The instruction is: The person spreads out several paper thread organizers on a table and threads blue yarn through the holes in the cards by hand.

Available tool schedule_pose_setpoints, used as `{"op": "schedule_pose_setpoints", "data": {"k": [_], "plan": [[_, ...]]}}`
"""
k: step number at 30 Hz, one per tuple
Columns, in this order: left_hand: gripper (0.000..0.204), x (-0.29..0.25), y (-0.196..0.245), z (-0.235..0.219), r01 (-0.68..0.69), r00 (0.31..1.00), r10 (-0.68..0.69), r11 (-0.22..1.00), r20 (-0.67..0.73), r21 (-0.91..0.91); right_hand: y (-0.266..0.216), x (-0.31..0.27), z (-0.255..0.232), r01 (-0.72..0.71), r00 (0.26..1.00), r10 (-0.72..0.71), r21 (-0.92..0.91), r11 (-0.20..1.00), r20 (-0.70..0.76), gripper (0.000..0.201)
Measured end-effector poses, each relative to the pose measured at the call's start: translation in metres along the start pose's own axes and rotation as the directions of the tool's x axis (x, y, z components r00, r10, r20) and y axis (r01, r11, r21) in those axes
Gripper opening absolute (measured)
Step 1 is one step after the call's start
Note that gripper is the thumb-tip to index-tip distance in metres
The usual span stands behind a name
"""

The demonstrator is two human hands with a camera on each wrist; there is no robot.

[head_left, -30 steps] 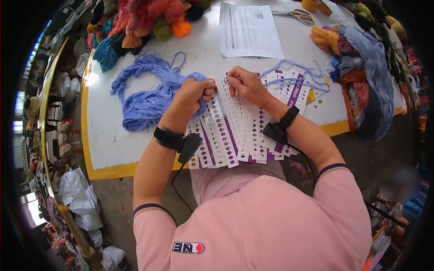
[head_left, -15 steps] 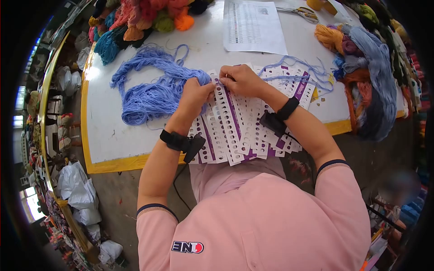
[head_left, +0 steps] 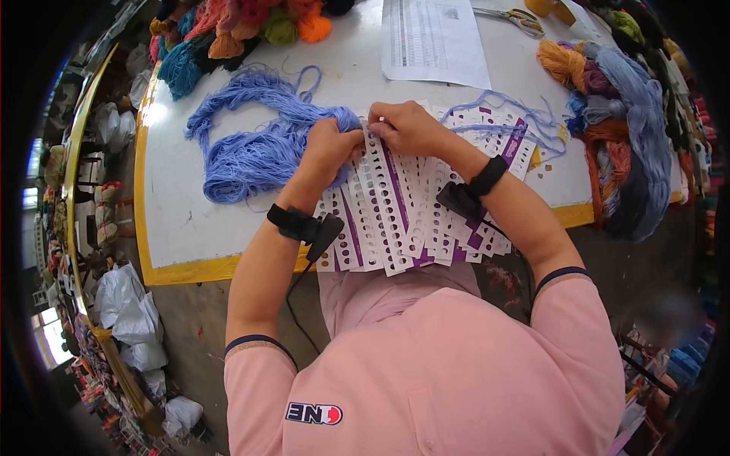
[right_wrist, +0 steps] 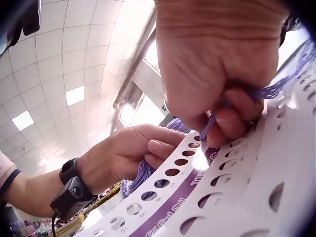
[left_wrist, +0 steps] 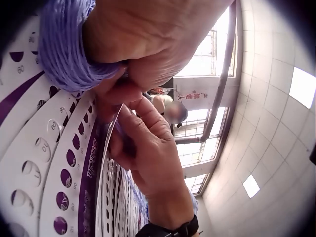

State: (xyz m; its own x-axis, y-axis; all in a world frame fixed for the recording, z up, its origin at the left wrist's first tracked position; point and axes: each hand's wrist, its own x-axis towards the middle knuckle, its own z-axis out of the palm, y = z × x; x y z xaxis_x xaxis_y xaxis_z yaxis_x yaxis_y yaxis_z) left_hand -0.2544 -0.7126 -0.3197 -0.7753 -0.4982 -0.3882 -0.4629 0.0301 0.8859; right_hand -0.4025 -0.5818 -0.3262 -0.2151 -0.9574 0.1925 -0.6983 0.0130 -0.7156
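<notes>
In the head view my left hand [head_left: 328, 150] grips part of a periwinkle-blue yarn skein [head_left: 247, 169], which spreads over the table to its left. A loop of the skein [left_wrist: 66, 47] hangs by the curled fingers in the left wrist view. My right hand [head_left: 411, 129] pinches a thin bunch of blue threads [right_wrist: 270, 92] at the end of a white-and-purple punched card [right_wrist: 173, 183]. The threads run to the card's end hole, and their tails trail off to the right. The left fingertips are right behind that same card end, partly hidden.
Several punched cards [head_left: 350, 216] fan out under my hands to the table's yellow-taped front edge [head_left: 205, 271]. A printed sheet [head_left: 433, 45] and scissors [head_left: 517, 19] lie at the back. Coloured yarn bundles are heaped at back left [head_left: 228, 23] and right [head_left: 627, 137].
My hands have drawn together at the far end of one card, from a gap between them a second ago. The left hand has turned, and its fingertips are now at the card's end.
</notes>
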Motion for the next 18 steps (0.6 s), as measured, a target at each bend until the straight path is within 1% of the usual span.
{"op": "schedule_pose_setpoints", "data": {"k": [2, 5, 11, 12, 14, 17, 18], "plan": [[0.010, -0.004, 0.004, -0.002, -0.065, 0.985, 0.092, 0.982, -0.145, 0.179, -0.006, -0.003, -0.008, -0.153, 0.986, 0.144, 0.099, 0.983, 0.088, 0.012], [0.012, -0.008, 0.009, -0.008, 0.038, 0.996, -0.040, 0.999, -0.074, -0.024, -0.002, -0.001, -0.002, -0.146, 0.987, 0.146, -0.006, 0.989, 0.068, 0.017], [0.015, -0.001, -0.001, -0.003, -0.009, 0.990, 0.027, 0.991, -0.138, 0.132, -0.002, -0.001, -0.001, -0.150, 0.986, 0.151, -0.007, 0.989, 0.074, 0.017], [0.015, 0.000, -0.001, -0.005, 0.021, 0.991, -0.019, 1.000, -0.133, 0.014, -0.002, -0.001, -0.003, -0.150, 0.986, 0.149, -0.005, 0.989, 0.074, 0.018], [0.014, -0.001, -0.004, -0.008, 0.091, 0.988, -0.115, 0.971, -0.102, -0.220, -0.002, -0.003, -0.003, -0.154, 0.985, 0.153, 0.003, 0.988, 0.075, 0.018], [0.015, -0.003, 0.005, -0.008, 0.130, 0.980, -0.157, 0.971, -0.122, -0.200, -0.003, -0.002, -0.001, -0.164, 0.984, 0.166, -0.036, 0.986, 0.062, 0.018], [0.015, -0.002, 0.006, -0.005, 0.098, 0.981, -0.112, 0.991, -0.158, -0.090, -0.003, -0.001, -0.001, -0.154, 0.986, 0.157, -0.047, 0.987, 0.063, 0.018]]}}
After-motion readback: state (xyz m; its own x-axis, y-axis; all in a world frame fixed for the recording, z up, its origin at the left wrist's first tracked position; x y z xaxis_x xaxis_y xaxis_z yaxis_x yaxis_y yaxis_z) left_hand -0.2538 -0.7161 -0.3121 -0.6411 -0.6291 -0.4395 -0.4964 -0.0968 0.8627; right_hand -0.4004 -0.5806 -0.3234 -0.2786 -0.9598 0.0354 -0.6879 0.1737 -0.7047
